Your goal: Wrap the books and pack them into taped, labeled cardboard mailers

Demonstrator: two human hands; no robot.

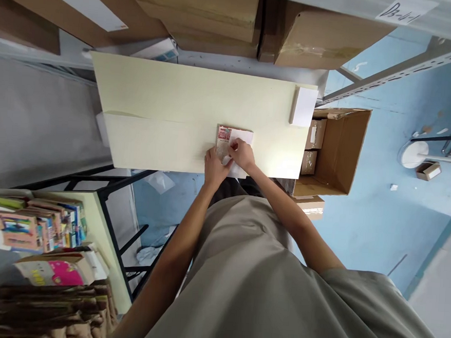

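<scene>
A small flat item (223, 140), like a booklet or thin box with a reddish printed picture on its upper left, lies near the front edge of the pale tabletop (164, 95). Over its right part lies a white sheet (238, 135). My left hand (215, 167) is at the item's lower left, its fingers along the edge and its thumb reaching in toward the sheet. My right hand (242, 155) is closed in a pinch at the sheet's left side, with the fingertips on the white paper. Part of both the item and the sheet is hidden beneath my hands.
A white stack (304, 106) sits at the tabletop's right end. Beside that end stands an open carton (338, 151) with smaller boxes inside. Cardboard boxes (216, 19) line the shelf behind. Books (40, 225) and brown paper bundles (45, 311) fill a side table at lower left.
</scene>
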